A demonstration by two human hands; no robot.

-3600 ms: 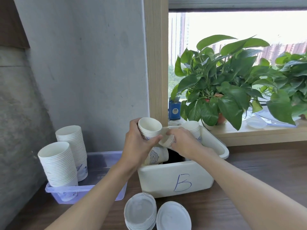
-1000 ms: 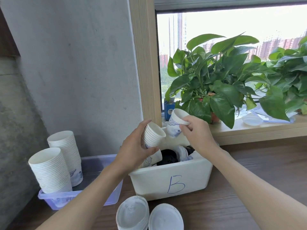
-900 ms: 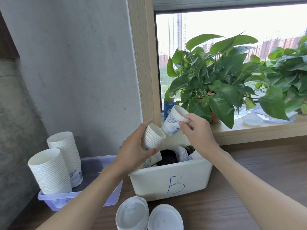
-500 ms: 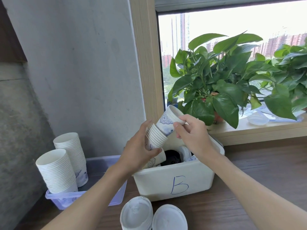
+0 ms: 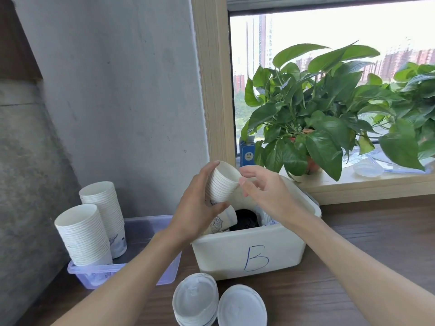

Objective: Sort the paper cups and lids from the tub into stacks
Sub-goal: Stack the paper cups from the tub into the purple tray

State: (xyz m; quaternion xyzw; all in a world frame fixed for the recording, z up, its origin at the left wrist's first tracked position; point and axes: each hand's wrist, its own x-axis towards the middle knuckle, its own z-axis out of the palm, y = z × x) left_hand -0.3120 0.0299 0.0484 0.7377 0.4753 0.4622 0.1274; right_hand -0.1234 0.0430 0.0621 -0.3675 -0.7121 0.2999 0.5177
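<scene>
Currently held cups: a nested stack of white paper cups (image 5: 222, 182), tilted with its mouth up and to the right, above the left end of the tub (image 5: 223, 255).
Left hand (image 5: 200, 208): wrapped round the lower part of the stack, thumb across the near side, fingers running up the far side to the rim.
Right hand (image 5: 263, 191): just right of the stack's mouth, thumb tip and forefinger at the top cup's rim, other fingers loosely bent; whether it pinches the rim or only touches it cannot be told.
Tub: white, with a blue "B" on its near wall, standing on the wooden table (image 5: 364, 243) under both hands.
Inside the tub: a loose cup (image 5: 223, 221) with a blue print lies on its side at the left. A black item (image 5: 246, 220) lies beside it. More white pieces at the right are mostly hidden by the right wrist.
Sorted cups: a front cup stack (image 5: 84, 234) and a rear cup stack (image 5: 106, 208), both tall and upright in a clear plastic bin (image 5: 141, 228) just left of the tub.
Sorted lids: a left lid stack (image 5: 195, 300) and a right lid stack (image 5: 242, 307), side by side on the table in front of the tub, the left one plainly higher.
Window sill (image 5: 367, 184): behind the tub, bearing a leafy potted plant (image 5: 313, 109), a small blue carton (image 5: 247, 152) and a clear plastic dish (image 5: 368, 169).
</scene>
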